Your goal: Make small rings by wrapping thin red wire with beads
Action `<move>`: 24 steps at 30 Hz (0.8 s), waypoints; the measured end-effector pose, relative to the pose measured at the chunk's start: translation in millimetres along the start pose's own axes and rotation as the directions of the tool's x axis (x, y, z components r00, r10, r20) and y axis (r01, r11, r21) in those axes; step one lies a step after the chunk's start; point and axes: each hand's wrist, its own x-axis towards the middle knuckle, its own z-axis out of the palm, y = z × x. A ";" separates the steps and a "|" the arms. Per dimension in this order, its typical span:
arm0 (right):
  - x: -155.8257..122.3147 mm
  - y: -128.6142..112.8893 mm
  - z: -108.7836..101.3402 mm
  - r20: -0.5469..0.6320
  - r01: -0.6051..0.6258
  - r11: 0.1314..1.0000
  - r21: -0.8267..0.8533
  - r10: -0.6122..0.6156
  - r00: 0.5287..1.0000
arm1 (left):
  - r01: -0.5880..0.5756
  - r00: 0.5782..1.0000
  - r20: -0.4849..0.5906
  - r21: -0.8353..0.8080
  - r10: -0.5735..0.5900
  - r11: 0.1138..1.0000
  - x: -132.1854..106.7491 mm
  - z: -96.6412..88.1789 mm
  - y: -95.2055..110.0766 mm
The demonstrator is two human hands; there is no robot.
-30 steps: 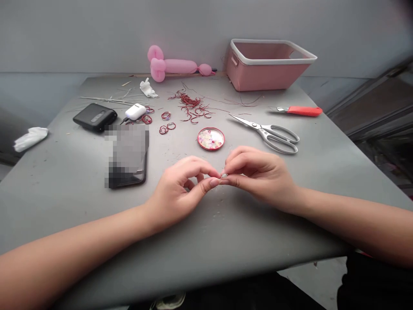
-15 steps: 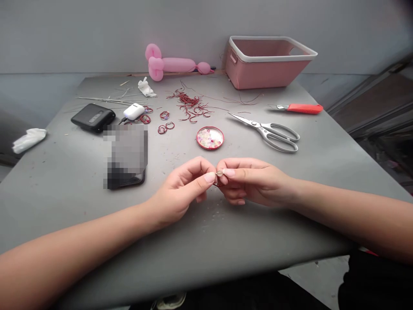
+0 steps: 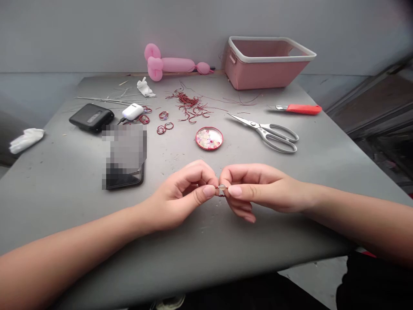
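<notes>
My left hand (image 3: 180, 196) and my right hand (image 3: 258, 189) meet fingertip to fingertip above the grey table (image 3: 206, 245). Both pinch a tiny red wire piece with a pale bead (image 3: 221, 188) between thumb and forefinger. Behind the hands lies a round red-rimmed lid of small pastel beads (image 3: 209, 138). Finished red wire rings (image 3: 164, 125) and a heap of red wire scraps (image 3: 190, 105) lie further back.
Scissors (image 3: 271, 131) and a red-handled cutter (image 3: 300, 109) lie at the right. A phone (image 3: 124, 157), black power bank (image 3: 91, 117) and white earbud case (image 3: 132, 111) sit left. A pink basket (image 3: 267, 62) and pink balloon (image 3: 174, 65) stand at the wall.
Both hands have dropped slightly toward me while keeping the pinch on the wire and bead. The right hand's fingers have turned under.
</notes>
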 end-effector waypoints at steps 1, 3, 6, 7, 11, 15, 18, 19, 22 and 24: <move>0.0 0.3 -0.2 -0.001 0.015 0.999 -0.041 -0.015 1.000 | 0.054 0.998 0.016 -0.077 -0.053 0.996 -0.1 0.1 0.0; 0.1 1.1 -1.8 -0.034 0.071 0.966 -0.249 -0.082 0.996 | 0.165 0.986 0.055 -0.191 -0.157 0.968 -0.3 0.3 -0.8; -0.4 4.2 -5.0 -0.093 0.170 0.725 -0.667 -0.308 0.947 | 0.204 0.979 0.023 -0.099 -0.203 0.974 -0.5 -1.3 -2.5; -0.5 5.8 -5.8 -0.107 0.184 0.643 -0.744 -0.387 0.916 | 0.192 0.981 -0.012 -0.033 -0.192 0.981 -0.5 -2.4 -3.1; 0.2 12.0 -6.8 -0.243 0.159 0.648 -0.745 -0.486 0.840 | 0.139 0.974 -0.197 0.146 -0.109 0.979 -1.0 -7.1 -5.5; 2.6 15.3 -7.4 -0.291 0.130 0.701 -0.701 -0.448 0.845 | 0.050 0.969 -0.245 0.250 0.013 0.967 -0.7 -8.1 -8.0; 3.8 17.5 -8.4 -0.246 0.148 0.650 -0.745 -0.475 0.845 | -0.017 0.968 -0.233 0.303 0.092 0.953 0.0 -7.8 -10.5; 4.0 18.5 -8.6 -0.234 0.154 0.630 -0.761 -0.489 0.841 | -0.029 0.964 -0.242 0.315 0.109 0.949 0.2 -7.8 -11.4; 4.9 22.4 -9.1 -0.242 0.166 0.625 -0.763 -0.514 0.823 | -0.049 0.950 -0.281 0.296 0.136 0.954 0.4 -8.3 -13.8; 5.5 24.6 -9.6 -0.267 0.173 0.643 -0.746 -0.526 0.808 | -0.061 0.944 -0.296 0.269 0.143 0.961 0.2 -8.9 -14.8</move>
